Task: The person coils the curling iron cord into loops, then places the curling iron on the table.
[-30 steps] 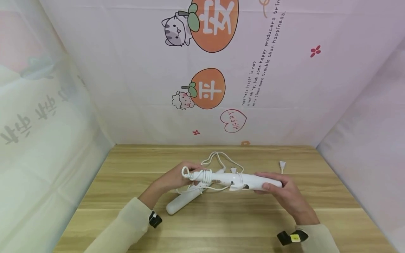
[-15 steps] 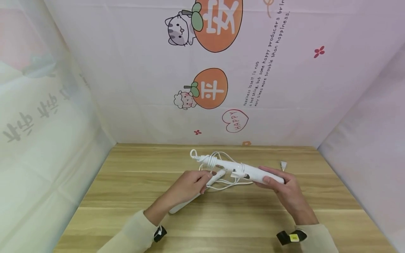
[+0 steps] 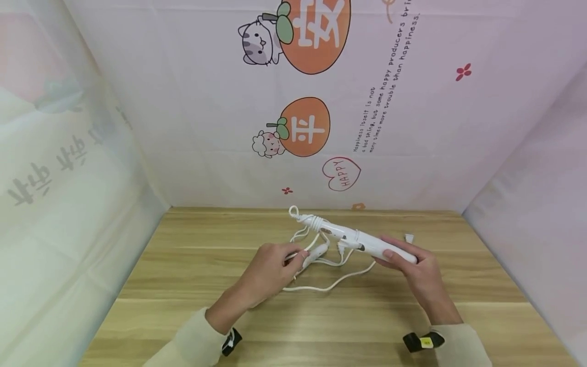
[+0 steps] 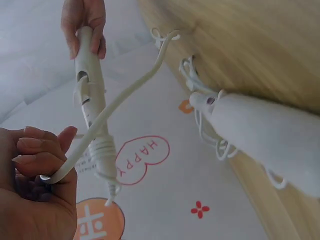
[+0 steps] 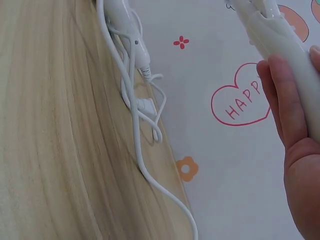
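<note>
In the head view my right hand [image 3: 422, 270] grips the thick end of a white hair iron [image 3: 335, 231], raised and tilted with its corded end up to the left. Cord is wound round that end, and a small flap sticks out midway. My left hand [image 3: 268, 272] pinches a white power cord [image 3: 330, 288]; the left wrist view shows this cord [image 4: 127, 92] running through the curled fingers. A second white hair iron [image 3: 316, 251] lies on the table, partly hidden behind my left hand; its body [image 4: 270, 125] looks large in the left wrist view.
A wooden table [image 3: 367, 326] lies under the hands. A white plug [image 3: 341, 248] rests behind the loose cord, and another plug [image 3: 409, 238] lies near my right hand. Printed cloth walls [image 3: 206, 127] stand at the back and both sides.
The corded end of the held hair iron has risen and shifted right. My left hand has moved from beside that end onto the cord, drawing a loop of it out leftward.
</note>
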A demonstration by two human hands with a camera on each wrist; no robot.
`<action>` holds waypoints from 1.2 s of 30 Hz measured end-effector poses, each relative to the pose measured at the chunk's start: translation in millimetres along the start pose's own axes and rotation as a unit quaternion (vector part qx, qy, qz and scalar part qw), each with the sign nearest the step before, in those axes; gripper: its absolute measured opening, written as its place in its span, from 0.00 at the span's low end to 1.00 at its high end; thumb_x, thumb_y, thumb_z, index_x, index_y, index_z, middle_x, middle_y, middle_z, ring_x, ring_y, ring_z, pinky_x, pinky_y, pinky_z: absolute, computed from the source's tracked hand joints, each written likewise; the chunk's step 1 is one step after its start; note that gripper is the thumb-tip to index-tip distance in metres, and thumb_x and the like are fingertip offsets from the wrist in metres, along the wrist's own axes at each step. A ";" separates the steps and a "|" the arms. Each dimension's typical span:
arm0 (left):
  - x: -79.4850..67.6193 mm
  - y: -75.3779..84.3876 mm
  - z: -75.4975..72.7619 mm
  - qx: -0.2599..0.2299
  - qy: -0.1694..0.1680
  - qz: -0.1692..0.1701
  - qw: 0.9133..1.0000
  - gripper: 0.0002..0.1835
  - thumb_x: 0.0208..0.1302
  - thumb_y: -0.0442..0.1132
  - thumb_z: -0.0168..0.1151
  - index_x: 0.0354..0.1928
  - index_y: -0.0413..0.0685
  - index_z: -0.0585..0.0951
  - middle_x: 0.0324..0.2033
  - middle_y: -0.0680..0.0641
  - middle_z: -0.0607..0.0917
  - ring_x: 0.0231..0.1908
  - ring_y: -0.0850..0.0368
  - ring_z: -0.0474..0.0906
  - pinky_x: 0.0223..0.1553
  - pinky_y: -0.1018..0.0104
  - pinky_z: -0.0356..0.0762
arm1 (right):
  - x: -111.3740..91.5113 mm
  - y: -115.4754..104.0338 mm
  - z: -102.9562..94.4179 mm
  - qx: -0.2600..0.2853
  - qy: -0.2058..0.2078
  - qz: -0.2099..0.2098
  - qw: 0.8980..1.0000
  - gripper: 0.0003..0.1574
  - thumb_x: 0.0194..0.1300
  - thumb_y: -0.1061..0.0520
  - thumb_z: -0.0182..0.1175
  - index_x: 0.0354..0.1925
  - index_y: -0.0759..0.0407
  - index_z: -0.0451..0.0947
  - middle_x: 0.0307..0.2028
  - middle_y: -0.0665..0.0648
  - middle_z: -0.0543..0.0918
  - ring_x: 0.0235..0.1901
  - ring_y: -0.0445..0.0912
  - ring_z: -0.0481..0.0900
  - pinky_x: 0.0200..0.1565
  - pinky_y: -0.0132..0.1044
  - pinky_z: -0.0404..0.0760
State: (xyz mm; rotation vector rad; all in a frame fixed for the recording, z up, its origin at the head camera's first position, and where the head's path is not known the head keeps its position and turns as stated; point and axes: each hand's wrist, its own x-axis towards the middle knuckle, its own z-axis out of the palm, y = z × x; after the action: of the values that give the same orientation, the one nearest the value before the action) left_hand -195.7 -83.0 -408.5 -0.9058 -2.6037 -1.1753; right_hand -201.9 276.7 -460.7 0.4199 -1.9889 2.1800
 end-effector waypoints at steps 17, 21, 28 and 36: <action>32.9 -11.7 -47.6 0.120 -0.071 0.099 0.985 0.10 0.82 0.45 0.63 0.44 0.52 0.90 0.28 0.58 0.85 0.26 0.69 0.71 0.33 0.71 0.74 | -8.0 -5.0 -8.4 -0.093 -0.163 -0.008 0.982 0.19 0.75 0.76 0.59 0.61 0.79 0.82 0.58 0.47 0.92 0.44 0.52 0.95 0.48 0.45 0.92; 36.5 -19.0 -48.0 0.015 -0.124 0.064 0.990 0.10 0.82 0.45 0.63 0.45 0.52 0.90 0.28 0.53 0.87 0.26 0.67 0.74 0.32 0.71 0.74 | -8.4 -5.1 -13.5 -0.049 -0.207 -0.015 0.977 0.21 0.73 0.79 0.56 0.62 0.78 0.82 0.62 0.51 0.90 0.50 0.50 0.93 0.46 0.52 0.92; 39.8 -35.5 -38.8 -0.148 -0.178 0.028 0.972 0.09 0.81 0.39 0.63 0.42 0.49 0.90 0.28 0.50 0.86 0.28 0.58 0.76 0.31 0.72 0.71 | -7.0 -9.9 -16.4 0.035 -0.255 -0.010 0.966 0.27 0.75 0.80 0.51 0.66 0.72 0.81 0.66 0.58 0.87 0.59 0.49 0.88 0.50 0.51 0.92; 32.4 -48.6 -13.7 -0.210 -0.178 0.042 0.960 0.12 0.81 0.30 0.57 0.55 0.36 0.89 0.39 0.40 0.90 0.36 0.65 0.77 0.38 0.74 0.77 | -5.5 -12.5 -15.5 0.099 -0.246 -0.016 0.964 0.32 0.76 0.81 0.45 0.66 0.65 0.83 0.65 0.60 0.87 0.59 0.50 0.87 0.53 0.46 0.91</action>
State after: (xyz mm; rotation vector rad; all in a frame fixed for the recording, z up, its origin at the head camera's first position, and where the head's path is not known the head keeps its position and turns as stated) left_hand -251.5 -102.6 -418.3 -1.4112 -2.5789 -1.7205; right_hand -194.4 293.7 -451.7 1.1113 -1.9538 2.4419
